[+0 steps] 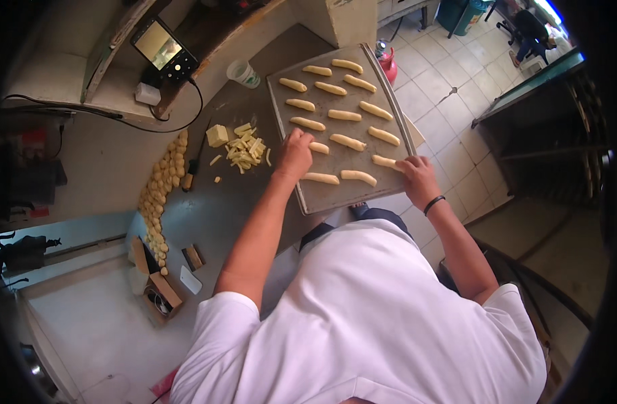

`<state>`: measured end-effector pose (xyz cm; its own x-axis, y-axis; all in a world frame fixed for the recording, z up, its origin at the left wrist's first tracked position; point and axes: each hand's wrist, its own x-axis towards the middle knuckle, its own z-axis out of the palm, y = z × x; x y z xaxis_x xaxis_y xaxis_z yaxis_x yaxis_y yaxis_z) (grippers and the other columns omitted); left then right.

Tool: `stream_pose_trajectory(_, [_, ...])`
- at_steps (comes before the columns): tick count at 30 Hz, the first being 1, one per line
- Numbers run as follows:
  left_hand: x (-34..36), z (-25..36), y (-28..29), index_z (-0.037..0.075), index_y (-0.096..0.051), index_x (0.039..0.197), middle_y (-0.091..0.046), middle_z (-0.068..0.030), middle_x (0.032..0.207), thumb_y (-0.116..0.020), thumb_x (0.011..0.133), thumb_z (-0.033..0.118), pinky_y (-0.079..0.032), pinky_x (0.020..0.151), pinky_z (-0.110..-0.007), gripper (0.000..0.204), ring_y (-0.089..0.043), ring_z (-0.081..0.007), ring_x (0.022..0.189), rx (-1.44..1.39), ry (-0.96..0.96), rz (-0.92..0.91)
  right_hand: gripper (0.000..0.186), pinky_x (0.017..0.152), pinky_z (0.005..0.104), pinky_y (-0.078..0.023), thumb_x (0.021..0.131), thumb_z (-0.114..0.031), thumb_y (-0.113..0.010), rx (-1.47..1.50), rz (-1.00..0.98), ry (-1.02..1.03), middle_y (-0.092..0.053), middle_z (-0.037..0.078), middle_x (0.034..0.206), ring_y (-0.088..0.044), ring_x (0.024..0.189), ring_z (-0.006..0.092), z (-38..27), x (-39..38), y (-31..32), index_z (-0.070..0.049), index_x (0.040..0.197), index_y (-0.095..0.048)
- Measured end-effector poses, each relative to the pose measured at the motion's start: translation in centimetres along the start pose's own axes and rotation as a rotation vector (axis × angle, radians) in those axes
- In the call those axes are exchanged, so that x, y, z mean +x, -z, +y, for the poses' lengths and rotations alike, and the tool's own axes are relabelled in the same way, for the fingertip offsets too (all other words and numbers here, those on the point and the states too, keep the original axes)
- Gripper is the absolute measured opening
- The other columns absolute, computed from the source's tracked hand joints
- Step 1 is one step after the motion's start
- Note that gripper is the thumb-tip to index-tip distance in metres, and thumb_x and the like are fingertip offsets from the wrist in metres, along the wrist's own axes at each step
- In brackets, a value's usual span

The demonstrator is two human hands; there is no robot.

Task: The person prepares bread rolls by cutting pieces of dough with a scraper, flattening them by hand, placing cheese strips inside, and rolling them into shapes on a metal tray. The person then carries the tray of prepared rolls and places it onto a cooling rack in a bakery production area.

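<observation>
A large metal baking tray (335,192) lies in front of me, with several pale dough sticks (344,115) spaced over it in slanting rows. At its left side my left hand (295,155) is closed, its fingertips on the end of one dough stick (319,147). Over the right edge, my right hand (419,179) has its fingers closed at the end of another dough stick (386,161). The fingers partly hide both of these sticks. A dark band (434,204) circles my right wrist.
Left of the tray, the metal table (214,202) bears a pile of cut yellow sticks (246,148), a yellow block (217,136) and a long heap of dough pieces (161,185). A clear cup (243,74) stands behind. A red gas cylinder (388,65) is beyond the tray; a dark rack (551,135) stands right.
</observation>
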<state>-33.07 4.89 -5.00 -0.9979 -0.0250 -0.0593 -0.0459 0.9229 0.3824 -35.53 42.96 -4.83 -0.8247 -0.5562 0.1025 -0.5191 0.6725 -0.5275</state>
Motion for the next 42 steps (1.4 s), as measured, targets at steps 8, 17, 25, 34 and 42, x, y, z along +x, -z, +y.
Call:
stream_pose_trajectory(8, [-7.1, 7.8, 1.4, 0.008, -0.068, 0.121, -0.06, -0.0192, 0.129, -0.061, 0.085, -0.003, -0.054, 0.101, -0.047, 0.039, -0.063, -0.0405, 0.117, -0.186, 0.003, 0.224, 0.04, 0.104, 0.0441, -0.049, 0.084, -0.003, -0.067, 0.145, 0.019, 0.134, -0.066, 0.014, 0.118, -0.059, 0.116, 0.0338, -7.0, 1.9, -2.1, -0.008, 0.124, -0.066])
stream_pose_trajectory(17, [-6.8, 7.6, 2.1, 0.006, -0.071, 0.121, -0.062, -0.0175, 0.127, -0.063, 0.092, 0.004, -0.054, 0.096, -0.049, 0.03, -0.067, -0.039, 0.109, -0.07, 0.03, -0.09, 0.029, 0.1, 0.0455, -0.051, 0.086, -0.003, -0.067, 0.256, 0.119, 0.021, -0.068, 0.015, 0.109, -0.062, 0.111, 0.0377, -8.9, 3.5, -3.3, -0.007, 0.115, -0.066])
stream_pose_trajectory(25, [-9.4, 4.8, 2.7, 0.005, -0.069, 0.129, -0.061, -0.0178, 0.136, -0.063, 0.096, 0.015, -0.054, 0.1, -0.047, 0.036, -0.066, -0.0382, 0.113, -0.216, 0.005, 0.129, 0.026, 0.097, 0.0444, -0.05, 0.085, -0.01, -0.073, 0.027, 0.145, 0.173, -0.068, 0.007, 0.11, -0.061, 0.11, 0.0297, -12.7, 2.8, -3.8, -0.012, 0.111, -0.073])
stream_pose_trajectory(34, [-11.7, 2.9, 1.6, 0.005, -0.068, 0.129, -0.065, -0.0128, 0.134, -0.067, 0.091, 0.01, -0.05, 0.098, -0.047, 0.039, -0.062, -0.0328, 0.112, -0.141, -0.099, 0.34, 0.027, 0.095, 0.0458, -0.052, 0.084, -0.01, -0.075, 0.115, 0.184, 0.098, -0.068, 0.01, 0.111, -0.063, 0.107, 0.0323, -13.6, 0.2, -3.8, -0.011, 0.111, -0.074])
stream_pose_trajectory(42, [-17.1, 2.9, -1.0, -0.003, -0.065, 0.126, -0.062, -0.0225, 0.112, -0.068, 0.093, 0.011, -0.054, 0.09, -0.049, 0.036, -0.064, -0.0414, 0.105, -0.496, 0.328, 0.075, 0.021, 0.089, 0.0405, -0.057, 0.089, -0.011, -0.073, 0.189, 0.358, -0.701, -0.074, 0.017, 0.107, -0.072, 0.099, 0.0331, 1.5, -3.3, -1.7, -0.007, 0.11, -0.077])
